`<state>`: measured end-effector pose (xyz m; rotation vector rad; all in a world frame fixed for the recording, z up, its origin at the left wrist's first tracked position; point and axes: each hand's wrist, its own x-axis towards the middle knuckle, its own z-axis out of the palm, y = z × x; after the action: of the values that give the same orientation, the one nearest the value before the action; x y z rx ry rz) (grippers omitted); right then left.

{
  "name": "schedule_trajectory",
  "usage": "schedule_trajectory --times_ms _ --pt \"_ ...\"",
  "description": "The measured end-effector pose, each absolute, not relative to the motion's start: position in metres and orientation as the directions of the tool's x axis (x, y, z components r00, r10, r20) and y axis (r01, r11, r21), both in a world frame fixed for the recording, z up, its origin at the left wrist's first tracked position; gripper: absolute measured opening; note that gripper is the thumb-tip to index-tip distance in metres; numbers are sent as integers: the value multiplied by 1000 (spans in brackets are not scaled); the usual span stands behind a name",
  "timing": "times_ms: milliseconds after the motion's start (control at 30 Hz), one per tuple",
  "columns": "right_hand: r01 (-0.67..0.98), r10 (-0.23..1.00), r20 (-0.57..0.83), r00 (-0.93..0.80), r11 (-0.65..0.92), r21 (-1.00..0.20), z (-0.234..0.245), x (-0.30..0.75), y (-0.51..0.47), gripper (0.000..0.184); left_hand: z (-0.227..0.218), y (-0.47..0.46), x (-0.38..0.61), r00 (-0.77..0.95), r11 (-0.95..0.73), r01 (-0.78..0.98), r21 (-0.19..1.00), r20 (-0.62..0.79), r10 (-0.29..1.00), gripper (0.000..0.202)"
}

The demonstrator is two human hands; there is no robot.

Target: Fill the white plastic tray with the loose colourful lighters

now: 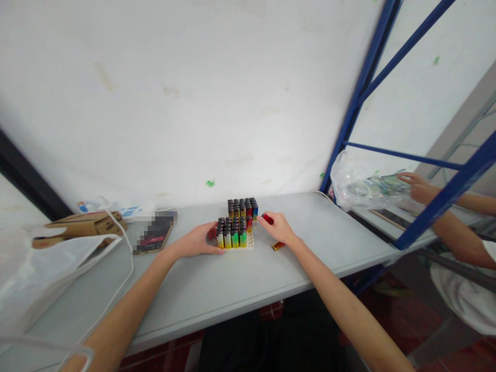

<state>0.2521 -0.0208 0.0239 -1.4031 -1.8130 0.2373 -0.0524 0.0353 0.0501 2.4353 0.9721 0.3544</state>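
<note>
A white tray (250, 243) holds rows of upright lighters (232, 237) with black tops, and some slots at its right side show bare. My left hand (199, 240) grips the tray's left side, fingers curled around it. Something red shows beside its fingertips, partly hidden. To the right of the tray, my right hand (279, 228) pinches a red lighter (267, 219) just above the table. Under that hand lies a yellow-orange lighter (278, 246), partly covered. Behind the tray stands a second block of upright lighters (243, 206).
A phone (155, 232) with a blurred screen lies to the left. Beyond it are a cardboard box (95, 225), a white plastic bag (34, 274) and a white cable (129, 258). At right, past a blue metal frame (354, 111), another person's hands (418, 187) touch a clear bag (372, 188).
</note>
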Motion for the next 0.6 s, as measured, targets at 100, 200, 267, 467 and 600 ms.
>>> schedule_trajectory --times_ms 100,200,267,467,600 --pt "720 886 461 -48 350 -599 23 253 -20 41 51 35 -53 714 -628 578 521 49 698 71" --pt "702 898 437 -57 347 -622 21 254 -19 33 50 36 -53 714 -629 585 512 43 698 72" --pt "687 899 435 -61 354 -634 21 254 -19 29 50 36 -53 716 -631 584 511 41 697 72" --pt "682 898 436 -62 357 -638 23 254 -20 26 52 35 -53 711 -625 584 517 46 702 71" --pt "698 902 425 -76 352 -624 23 253 -20 26 51 35 -53 710 -623 583 521 45 703 71"
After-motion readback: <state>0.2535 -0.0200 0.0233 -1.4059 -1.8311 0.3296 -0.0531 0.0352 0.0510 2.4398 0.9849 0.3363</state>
